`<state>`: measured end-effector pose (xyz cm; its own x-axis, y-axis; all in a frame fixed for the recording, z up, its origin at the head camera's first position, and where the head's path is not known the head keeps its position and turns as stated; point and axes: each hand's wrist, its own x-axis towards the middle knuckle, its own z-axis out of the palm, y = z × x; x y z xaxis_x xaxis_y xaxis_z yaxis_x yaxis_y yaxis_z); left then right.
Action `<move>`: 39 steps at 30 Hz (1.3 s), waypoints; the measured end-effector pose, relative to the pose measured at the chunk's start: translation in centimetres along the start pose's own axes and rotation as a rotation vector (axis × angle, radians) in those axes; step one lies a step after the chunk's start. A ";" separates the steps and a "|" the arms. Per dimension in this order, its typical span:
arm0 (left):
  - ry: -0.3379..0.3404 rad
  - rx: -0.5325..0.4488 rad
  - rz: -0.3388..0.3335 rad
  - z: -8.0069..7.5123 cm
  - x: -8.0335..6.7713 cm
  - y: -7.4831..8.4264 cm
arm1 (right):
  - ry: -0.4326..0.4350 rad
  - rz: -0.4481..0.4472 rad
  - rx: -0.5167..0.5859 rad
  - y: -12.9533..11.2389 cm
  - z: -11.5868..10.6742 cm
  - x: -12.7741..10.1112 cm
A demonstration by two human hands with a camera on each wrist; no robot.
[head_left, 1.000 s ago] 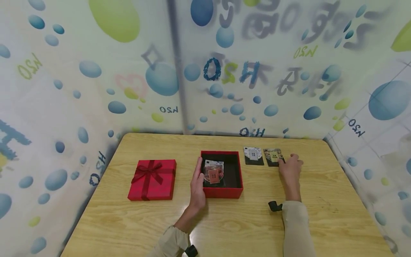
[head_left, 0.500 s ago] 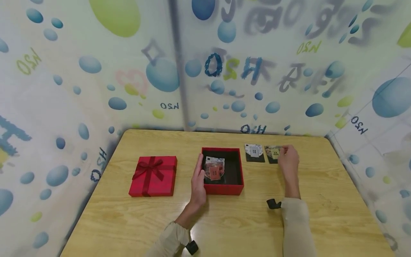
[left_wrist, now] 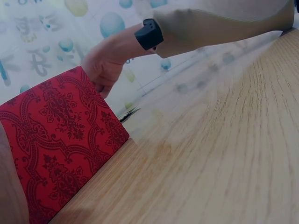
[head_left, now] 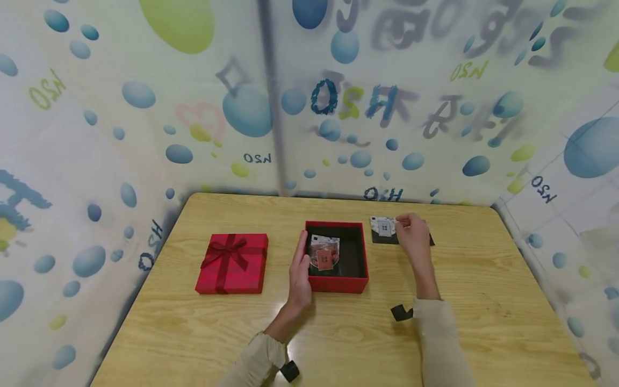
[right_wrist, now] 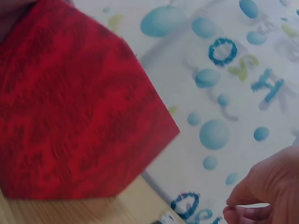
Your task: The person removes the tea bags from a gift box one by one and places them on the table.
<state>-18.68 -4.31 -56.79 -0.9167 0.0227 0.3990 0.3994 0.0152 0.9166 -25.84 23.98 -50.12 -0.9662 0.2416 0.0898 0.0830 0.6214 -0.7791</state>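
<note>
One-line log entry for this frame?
left hand: rests on open box | right hand: at cards | lid: left of box

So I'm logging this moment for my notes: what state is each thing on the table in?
Red open-topped cardboard box: lidless, holding one clear packet.
Red lid with ribbon bow: flat on the table, apart.
White-labelled packet: lying flat.
Left hand: resting against the box's wall.
Right hand: covering another packet.

Bare table (head_left: 483, 301) on the right and near side. The open box (head_left: 337, 282) and lid (head_left: 232, 263) crowd the middle-left, cards (head_left: 384, 231) sit far.
</note>
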 end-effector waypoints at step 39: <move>0.017 0.022 0.004 0.0 0.1 -0.3 | -0.390 -0.284 -0.042 -9.3 8.6 -7.3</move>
<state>-18.89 -4.36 -57.07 -0.9151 0.0059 0.4032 0.4031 0.0367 0.9144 -21.68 9.97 -48.86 -0.9709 -0.2345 0.0493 -0.1950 0.6535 -0.7314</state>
